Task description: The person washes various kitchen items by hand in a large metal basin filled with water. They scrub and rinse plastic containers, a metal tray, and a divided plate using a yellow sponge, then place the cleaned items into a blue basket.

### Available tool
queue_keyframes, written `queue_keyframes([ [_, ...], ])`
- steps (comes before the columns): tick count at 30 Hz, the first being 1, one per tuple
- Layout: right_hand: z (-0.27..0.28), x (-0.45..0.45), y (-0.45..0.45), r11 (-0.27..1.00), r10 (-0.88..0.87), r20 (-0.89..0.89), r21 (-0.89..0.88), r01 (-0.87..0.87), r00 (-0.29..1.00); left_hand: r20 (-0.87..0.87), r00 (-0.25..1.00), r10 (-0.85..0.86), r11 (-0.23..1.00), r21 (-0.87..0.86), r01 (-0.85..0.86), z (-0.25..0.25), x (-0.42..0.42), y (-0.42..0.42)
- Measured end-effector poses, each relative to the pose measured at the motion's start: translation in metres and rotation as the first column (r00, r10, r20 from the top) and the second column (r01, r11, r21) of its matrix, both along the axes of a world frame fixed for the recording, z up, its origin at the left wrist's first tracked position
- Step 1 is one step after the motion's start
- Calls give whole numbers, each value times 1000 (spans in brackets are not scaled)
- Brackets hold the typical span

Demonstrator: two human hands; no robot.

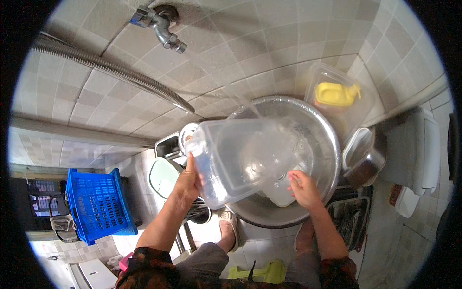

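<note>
My left hand [188, 178] grips one end of a clear plastic container [231, 155], which is tilted above a large round metal basin [330, 144]. My right hand [303, 188] is over the basin near the container's lower right side, fingers curled, with nothing plain to see in them. Water runs from the wall tap [169, 38] down toward the basin. Inside the basin lies a pale translucent plastic piece [281, 195], partly hidden behind the container.
A clear bin with a yellow bottle [334, 94] stands behind the basin. Metal pans [368, 166] and a dark rack [348, 216] are at the right. To the left are a pale green lid [164, 177] and a blue plastic crate [97, 206]. A yellow-green stool [267, 272] is below.
</note>
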State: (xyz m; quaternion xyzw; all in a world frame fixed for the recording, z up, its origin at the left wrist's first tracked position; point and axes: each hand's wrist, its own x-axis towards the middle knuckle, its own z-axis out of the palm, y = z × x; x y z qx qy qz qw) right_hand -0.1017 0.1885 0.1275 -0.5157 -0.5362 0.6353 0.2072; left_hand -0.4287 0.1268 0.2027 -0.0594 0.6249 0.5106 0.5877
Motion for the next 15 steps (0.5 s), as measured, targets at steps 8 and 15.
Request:
queue_keyframes([
  [8, -17, -3, -2, 983, -24, 10, -179, 25, 1000, -594, 805, 21, 996, 85, 37, 12, 12, -10],
  [15, -2, -8, 17, 936, -215, -180, -318, 150, 960, -921, 307, -239, 789, 0, 614, 46, 23, -28],
])
